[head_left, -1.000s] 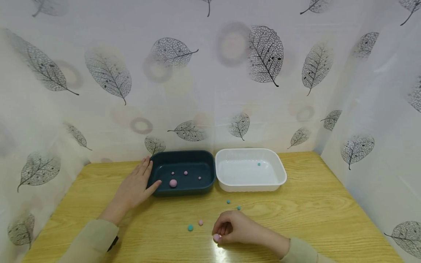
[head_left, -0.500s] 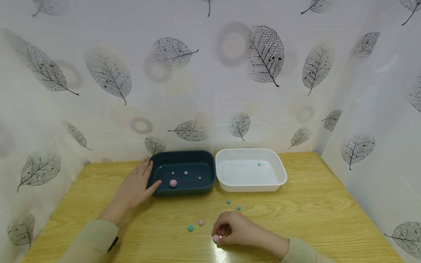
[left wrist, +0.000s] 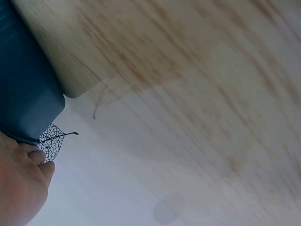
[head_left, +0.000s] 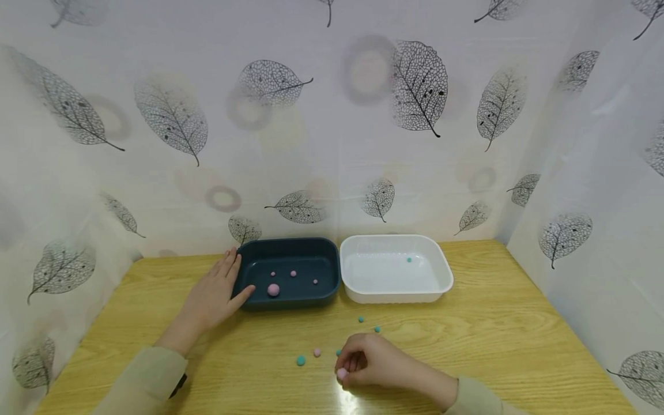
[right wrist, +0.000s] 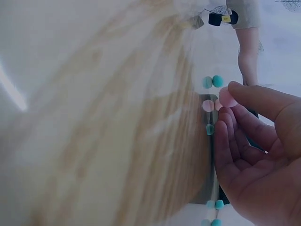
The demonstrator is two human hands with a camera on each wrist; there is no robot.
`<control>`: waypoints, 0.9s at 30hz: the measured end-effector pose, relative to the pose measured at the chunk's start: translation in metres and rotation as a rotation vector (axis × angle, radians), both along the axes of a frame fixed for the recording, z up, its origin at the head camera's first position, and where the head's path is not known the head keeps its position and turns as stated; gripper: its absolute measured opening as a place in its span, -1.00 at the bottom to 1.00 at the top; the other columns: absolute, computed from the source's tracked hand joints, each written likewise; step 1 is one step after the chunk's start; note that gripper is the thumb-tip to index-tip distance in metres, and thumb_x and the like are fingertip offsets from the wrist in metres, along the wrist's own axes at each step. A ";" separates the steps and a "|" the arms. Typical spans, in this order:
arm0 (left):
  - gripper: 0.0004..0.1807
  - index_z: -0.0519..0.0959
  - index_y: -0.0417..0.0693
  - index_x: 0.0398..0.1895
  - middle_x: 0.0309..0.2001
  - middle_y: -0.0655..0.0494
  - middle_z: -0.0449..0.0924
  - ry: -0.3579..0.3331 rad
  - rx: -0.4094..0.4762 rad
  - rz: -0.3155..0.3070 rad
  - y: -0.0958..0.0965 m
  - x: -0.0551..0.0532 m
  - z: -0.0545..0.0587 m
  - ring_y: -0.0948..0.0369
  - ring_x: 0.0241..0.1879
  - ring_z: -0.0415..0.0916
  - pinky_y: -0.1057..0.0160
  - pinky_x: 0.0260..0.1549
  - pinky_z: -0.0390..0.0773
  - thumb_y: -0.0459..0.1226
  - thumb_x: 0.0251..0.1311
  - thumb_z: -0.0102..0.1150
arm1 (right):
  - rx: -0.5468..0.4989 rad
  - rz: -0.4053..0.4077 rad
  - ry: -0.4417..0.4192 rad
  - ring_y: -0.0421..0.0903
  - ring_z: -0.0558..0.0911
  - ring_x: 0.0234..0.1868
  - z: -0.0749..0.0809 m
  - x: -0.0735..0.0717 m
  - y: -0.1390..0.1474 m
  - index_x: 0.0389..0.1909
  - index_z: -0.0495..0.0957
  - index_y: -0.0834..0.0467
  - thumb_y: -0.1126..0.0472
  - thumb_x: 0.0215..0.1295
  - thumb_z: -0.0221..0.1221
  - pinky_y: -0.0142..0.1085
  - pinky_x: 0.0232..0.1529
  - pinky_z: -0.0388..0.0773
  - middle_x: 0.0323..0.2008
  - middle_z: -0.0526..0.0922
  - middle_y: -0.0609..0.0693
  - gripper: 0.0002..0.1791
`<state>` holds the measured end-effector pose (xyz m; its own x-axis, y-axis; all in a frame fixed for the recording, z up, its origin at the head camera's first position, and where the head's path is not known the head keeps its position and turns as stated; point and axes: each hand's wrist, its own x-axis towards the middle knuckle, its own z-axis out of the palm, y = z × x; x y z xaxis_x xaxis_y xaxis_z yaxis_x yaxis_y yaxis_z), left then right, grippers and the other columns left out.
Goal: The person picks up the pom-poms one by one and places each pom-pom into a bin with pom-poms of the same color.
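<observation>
My right hand (head_left: 373,360) pinches a small pink ball (right wrist: 227,97) between thumb and fingertip, low over the wooden table. Along the left side of the dark blue tray (head_left: 290,302) lies my left hand (head_left: 212,294), its fingers extended at the rim and its thumb over the front left corner. Inside that tray are several pink balls, the largest (head_left: 273,290) near the front. A small teal ball (head_left: 409,260) sits in the white tray (head_left: 396,297). Near the right hand on the table are a pink ball (head_left: 317,352) and a larger teal ball (head_left: 301,361).
Two small teal balls, one (head_left: 361,319) behind the other (head_left: 377,329), lie in front of the white tray. Another teal ball (head_left: 338,353) is beside the right hand's fingers. Leaf-patterned sheeting (head_left: 337,144) encloses the back and sides of the wooden table (head_left: 249,380).
The right hand stays almost in place with the pink ball, shifting very slightly, so the teal ball beside its fingers shows more. The left hand and both trays keep still.
</observation>
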<state>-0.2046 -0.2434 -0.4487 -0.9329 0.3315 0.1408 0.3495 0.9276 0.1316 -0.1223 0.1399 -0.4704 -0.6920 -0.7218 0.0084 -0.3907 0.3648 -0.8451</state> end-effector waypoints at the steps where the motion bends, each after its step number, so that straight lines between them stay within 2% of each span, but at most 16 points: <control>1: -0.06 0.14 -0.51 0.60 0.67 -0.43 -0.01 0.000 0.001 0.000 0.000 0.000 0.000 -0.32 0.65 0.02 -0.27 0.61 0.18 0.11 0.54 0.08 | -0.001 -0.008 -0.011 -0.53 0.57 -0.33 0.001 0.000 0.000 -0.28 0.79 0.12 0.24 0.31 0.46 -0.52 -0.28 0.68 -0.34 0.72 -0.15 -0.95; 5: -0.05 0.13 -0.50 0.60 0.67 -0.41 -0.02 0.000 0.000 0.003 0.000 0.000 -0.001 -0.31 0.66 0.02 -0.26 0.61 0.18 0.12 0.54 0.07 | 0.006 -0.035 -0.017 -0.51 0.57 -0.33 0.007 -0.001 0.000 -0.28 0.79 0.12 0.22 0.32 0.47 -0.51 -0.28 0.67 -0.34 0.71 -0.18 -0.93; 13: -0.05 0.14 -0.50 0.60 0.67 -0.42 -0.01 -0.003 -0.003 0.004 0.000 0.000 0.000 -0.31 0.65 0.02 -0.27 0.61 0.18 0.12 0.54 0.08 | 0.003 -0.058 0.048 -0.48 0.58 -0.31 0.017 -0.006 -0.003 -0.26 0.79 0.14 0.23 0.34 0.46 -0.51 -0.26 0.68 -0.35 0.75 -0.11 -0.94; 18: -0.05 0.13 -0.50 0.60 0.67 -0.42 -0.01 -0.005 -0.012 0.007 0.000 0.001 -0.001 -0.31 0.66 0.02 -0.26 0.61 0.18 0.12 0.54 0.07 | 0.009 -0.073 0.058 -0.46 0.58 -0.30 0.022 -0.011 -0.005 -0.24 0.78 0.15 0.22 0.35 0.45 -0.50 -0.24 0.68 -0.34 0.76 -0.09 -0.92; 27: -0.05 0.12 -0.49 0.61 0.68 -0.40 -0.03 -0.006 -0.002 0.011 0.000 0.000 -0.001 -0.30 0.67 -0.01 -0.26 0.62 0.16 0.13 0.55 0.06 | -0.029 -0.076 0.104 -0.45 0.61 -0.31 0.028 -0.030 -0.016 -0.21 0.78 0.19 0.28 0.37 0.42 -0.47 -0.20 0.72 -0.31 0.78 -0.02 -0.93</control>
<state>-0.2042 -0.2434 -0.4496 -0.9372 0.3217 0.1349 0.3388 0.9315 0.1320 -0.1518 0.1236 -0.4420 -0.7391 -0.6656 0.1034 -0.4492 0.3726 -0.8120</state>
